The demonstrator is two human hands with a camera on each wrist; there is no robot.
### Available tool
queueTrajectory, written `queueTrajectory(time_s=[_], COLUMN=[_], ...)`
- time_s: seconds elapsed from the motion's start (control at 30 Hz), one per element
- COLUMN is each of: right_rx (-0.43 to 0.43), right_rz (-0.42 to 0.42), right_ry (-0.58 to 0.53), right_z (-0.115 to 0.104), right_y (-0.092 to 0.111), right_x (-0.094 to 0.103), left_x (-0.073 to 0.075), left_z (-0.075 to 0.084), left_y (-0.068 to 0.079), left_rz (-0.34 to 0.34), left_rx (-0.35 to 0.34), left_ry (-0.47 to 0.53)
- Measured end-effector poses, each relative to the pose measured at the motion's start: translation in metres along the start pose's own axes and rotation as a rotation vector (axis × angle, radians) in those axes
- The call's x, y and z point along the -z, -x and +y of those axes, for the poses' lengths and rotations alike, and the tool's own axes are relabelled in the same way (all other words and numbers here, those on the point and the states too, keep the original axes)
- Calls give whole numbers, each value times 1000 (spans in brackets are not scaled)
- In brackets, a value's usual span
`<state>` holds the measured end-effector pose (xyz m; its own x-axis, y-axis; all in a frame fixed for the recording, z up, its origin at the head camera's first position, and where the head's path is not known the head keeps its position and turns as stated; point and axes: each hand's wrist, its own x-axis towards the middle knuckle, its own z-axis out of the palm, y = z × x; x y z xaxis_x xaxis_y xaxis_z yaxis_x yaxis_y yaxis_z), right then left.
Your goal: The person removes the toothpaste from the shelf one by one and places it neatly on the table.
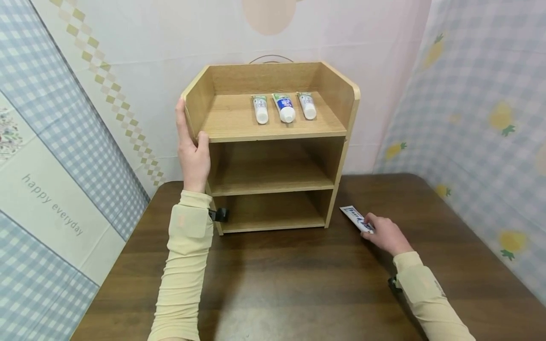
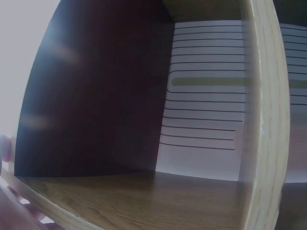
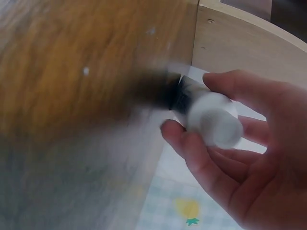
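My left hand (image 1: 194, 163) grips the left side panel of a small wooden shelf unit (image 1: 273, 135), the thumb at its front edge and fingers along the outer face. In the left wrist view the unit's wooden edge (image 2: 266, 115) fills the right side, and only bits of fingers show at the left border. To the right of the unit, my right hand (image 1: 387, 234) holds a white squeeze tube (image 1: 353, 216) with blue print, low over the table. The right wrist view shows the tube's white cap (image 3: 220, 127) between thumb and curled fingers; the background there is blurred.
On the top board lie a white-and-green tube (image 1: 260, 110), a blue-and-white tube (image 1: 284, 108) and another white tube (image 1: 307, 106), caps toward me. Two lower compartments open to the front. The brown table (image 1: 273, 279) ends at patterned cloth walls (image 1: 460, 94).
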<state>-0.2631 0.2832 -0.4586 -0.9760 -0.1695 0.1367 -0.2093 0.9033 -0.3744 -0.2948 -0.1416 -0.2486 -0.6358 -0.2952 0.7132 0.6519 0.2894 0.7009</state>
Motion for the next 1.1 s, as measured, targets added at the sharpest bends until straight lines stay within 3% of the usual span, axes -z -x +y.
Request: queueTrajectory(time_s=[0.33,1.1], right_rx=[-23,-50], right_rz=[-115,-133], right_ry=[-7,-25], right_z=[-7,-7], right_y=[-2,-13], right_x=[-5,-12], left_x=[-1,0], left_z=[1,0], left_y=[1,0], left_rz=[1,6], left_rx=[-4,-7], left_ry=[-5,-14])
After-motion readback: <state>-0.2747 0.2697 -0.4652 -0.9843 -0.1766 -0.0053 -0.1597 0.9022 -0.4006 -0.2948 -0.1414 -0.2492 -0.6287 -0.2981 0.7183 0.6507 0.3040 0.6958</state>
